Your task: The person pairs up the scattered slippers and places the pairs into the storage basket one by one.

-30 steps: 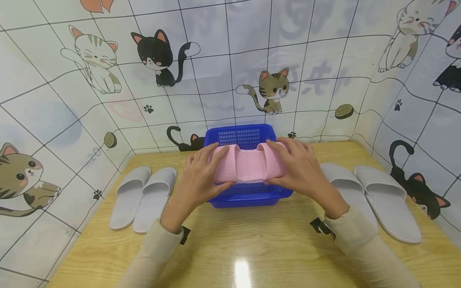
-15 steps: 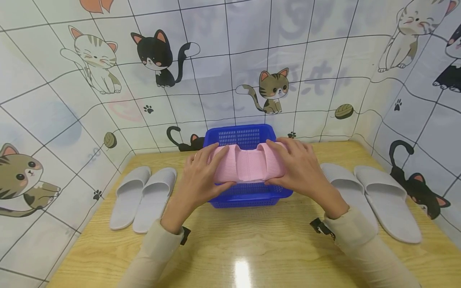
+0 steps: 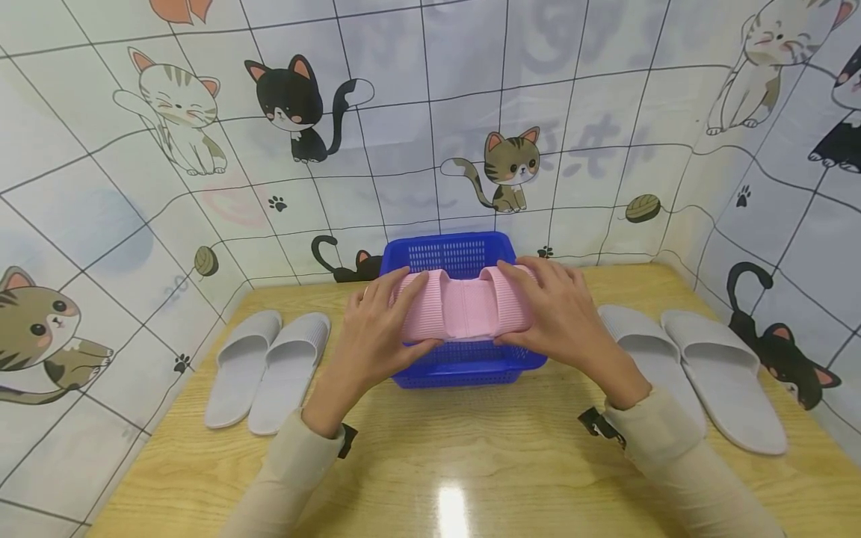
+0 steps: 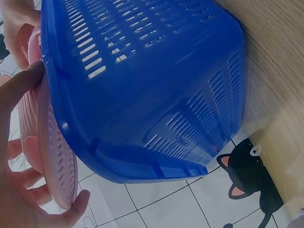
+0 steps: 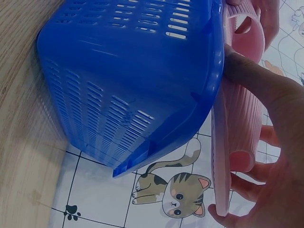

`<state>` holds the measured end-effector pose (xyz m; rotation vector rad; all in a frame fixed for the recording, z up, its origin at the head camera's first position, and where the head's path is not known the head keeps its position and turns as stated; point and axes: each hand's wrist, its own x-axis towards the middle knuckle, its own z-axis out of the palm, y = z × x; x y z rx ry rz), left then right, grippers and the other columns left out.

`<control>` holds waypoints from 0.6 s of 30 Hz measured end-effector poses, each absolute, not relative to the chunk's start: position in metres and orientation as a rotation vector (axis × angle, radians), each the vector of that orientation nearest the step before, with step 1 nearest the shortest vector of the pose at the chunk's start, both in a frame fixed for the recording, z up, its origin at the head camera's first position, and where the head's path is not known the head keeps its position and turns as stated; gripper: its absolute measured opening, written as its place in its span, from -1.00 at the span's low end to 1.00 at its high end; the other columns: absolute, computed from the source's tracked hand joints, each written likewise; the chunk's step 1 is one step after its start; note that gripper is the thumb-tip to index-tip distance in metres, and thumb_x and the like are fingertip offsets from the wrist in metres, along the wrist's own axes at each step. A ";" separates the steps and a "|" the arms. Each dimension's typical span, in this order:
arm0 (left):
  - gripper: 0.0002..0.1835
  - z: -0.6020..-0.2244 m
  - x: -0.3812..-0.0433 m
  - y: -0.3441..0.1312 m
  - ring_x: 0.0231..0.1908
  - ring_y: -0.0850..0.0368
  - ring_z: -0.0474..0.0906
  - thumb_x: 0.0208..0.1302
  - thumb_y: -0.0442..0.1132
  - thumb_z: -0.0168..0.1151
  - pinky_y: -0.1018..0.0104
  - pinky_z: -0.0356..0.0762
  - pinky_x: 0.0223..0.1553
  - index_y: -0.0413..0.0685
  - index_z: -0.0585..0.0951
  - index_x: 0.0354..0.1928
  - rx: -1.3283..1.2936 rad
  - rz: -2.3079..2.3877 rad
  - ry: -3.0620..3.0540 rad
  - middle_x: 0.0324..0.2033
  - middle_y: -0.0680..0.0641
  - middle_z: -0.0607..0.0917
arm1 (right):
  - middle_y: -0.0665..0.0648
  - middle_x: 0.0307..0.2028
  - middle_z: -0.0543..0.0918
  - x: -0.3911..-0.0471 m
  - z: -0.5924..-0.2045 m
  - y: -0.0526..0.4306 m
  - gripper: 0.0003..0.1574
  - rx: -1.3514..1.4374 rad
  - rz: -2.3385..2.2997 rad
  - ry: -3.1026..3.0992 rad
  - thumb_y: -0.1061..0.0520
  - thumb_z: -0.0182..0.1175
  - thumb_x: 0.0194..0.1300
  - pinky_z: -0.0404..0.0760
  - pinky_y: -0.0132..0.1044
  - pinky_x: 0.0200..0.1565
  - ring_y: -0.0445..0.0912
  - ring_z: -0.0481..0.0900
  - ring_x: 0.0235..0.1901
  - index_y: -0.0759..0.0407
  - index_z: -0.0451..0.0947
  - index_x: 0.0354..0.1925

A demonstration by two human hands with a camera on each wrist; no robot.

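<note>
- Pink slippers point(image 3: 468, 310) held over the mouth of a blue basket point(image 3: 471, 368), their long axis running side to side between the hands
- Left hand point(image 3: 378, 325) grips one end, right hand point(image 3: 557, 308) the other, neither nearer
- Ribbed straps sit at opposite ends, the toes seemingly pointing outward

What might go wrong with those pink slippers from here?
The pink slippers span nearly the full width of the blue basket in the head view, so if lowered like this they might catch on its rim. The left hand and right hand grip opposite ends; if one lets go first, that end could dip and the pair might tumble.
</note>
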<state>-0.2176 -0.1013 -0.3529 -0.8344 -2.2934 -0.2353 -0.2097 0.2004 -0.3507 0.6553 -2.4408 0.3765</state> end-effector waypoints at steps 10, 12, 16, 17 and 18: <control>0.05 -0.354 -0.217 -0.100 0.32 -0.13 0.46 -0.08 0.35 0.58 -0.13 0.55 0.04 0.14 0.39 0.45 -0.831 -0.253 -2.306 0.35 -0.18 0.51 | 0.28 0.30 0.49 -0.210 -0.351 0.200 0.43 0.649 0.373 -2.449 -0.40 0.70 -0.33 0.38 0.33 0.22 0.27 0.42 0.30 0.00 0.37 0.47; 0.05 -0.354 -0.217 -0.100 0.32 -0.12 0.46 -0.08 0.35 0.58 -0.12 0.55 0.04 0.14 0.39 0.45 -0.832 -0.260 -2.306 0.35 -0.18 0.51 | 0.28 0.30 0.49 -0.210 -0.351 0.200 0.43 0.646 0.370 -2.452 -0.40 0.70 -0.33 0.38 0.34 0.22 0.27 0.42 0.30 0.00 0.38 0.47; 0.05 -0.354 -0.217 -0.100 0.32 -0.11 0.47 -0.08 0.35 0.58 -0.13 0.55 0.05 0.14 0.39 0.45 -0.833 -0.267 -2.304 0.34 -0.17 0.51 | 0.28 0.30 0.49 -0.210 -0.351 0.199 0.43 0.644 0.369 -2.456 -0.39 0.71 -0.33 0.38 0.34 0.22 0.27 0.42 0.30 0.01 0.38 0.46; 0.05 -0.354 -0.217 -0.100 0.32 -0.12 0.47 -0.08 0.35 0.58 -0.13 0.55 0.05 0.14 0.39 0.45 -0.833 -0.269 -2.304 0.34 -0.17 0.52 | 0.28 0.30 0.49 -0.210 -0.351 0.199 0.43 0.644 0.370 -2.455 -0.39 0.71 -0.33 0.38 0.34 0.21 0.27 0.42 0.30 0.01 0.38 0.46; 0.05 -0.354 -0.217 -0.100 0.32 -0.12 0.47 -0.07 0.35 0.57 -0.13 0.55 0.06 0.14 0.39 0.45 -0.833 -0.271 -2.306 0.35 -0.17 0.52 | 0.28 0.30 0.49 -0.210 -0.351 0.199 0.43 0.644 0.371 -2.454 -0.39 0.71 -0.34 0.38 0.33 0.21 0.27 0.42 0.30 0.00 0.38 0.46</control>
